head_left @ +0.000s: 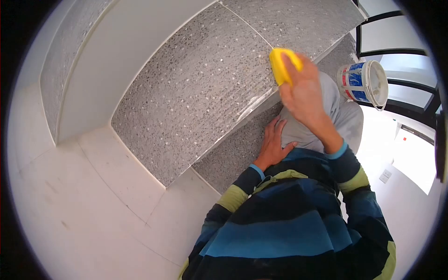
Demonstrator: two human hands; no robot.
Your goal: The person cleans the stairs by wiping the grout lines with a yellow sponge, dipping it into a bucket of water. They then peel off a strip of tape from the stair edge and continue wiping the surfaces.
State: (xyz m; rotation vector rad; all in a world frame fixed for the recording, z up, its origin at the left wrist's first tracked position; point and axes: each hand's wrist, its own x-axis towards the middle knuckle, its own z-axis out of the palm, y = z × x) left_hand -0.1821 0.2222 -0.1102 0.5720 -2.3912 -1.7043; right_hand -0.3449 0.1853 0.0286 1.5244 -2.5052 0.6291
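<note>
A yellow sponge (280, 66) is gripped in my right hand (304, 92), over the speckled grey stone step (200, 79) near its front edge. Beside the sponge, a pale joint line crosses the step. Whitish residue shows along the front edge, to the left of my right hand. My left hand (272, 143) lies with its fingers spread on my grey-trousered leg, holding nothing, above the lower step (233, 156).
A white bucket (357, 81) with a blue and red label stands at the right, by a black metal railing (406, 108). Pale wall tiles (93, 200) fill the lower left. A plain grey riser (121, 51) rises behind the step.
</note>
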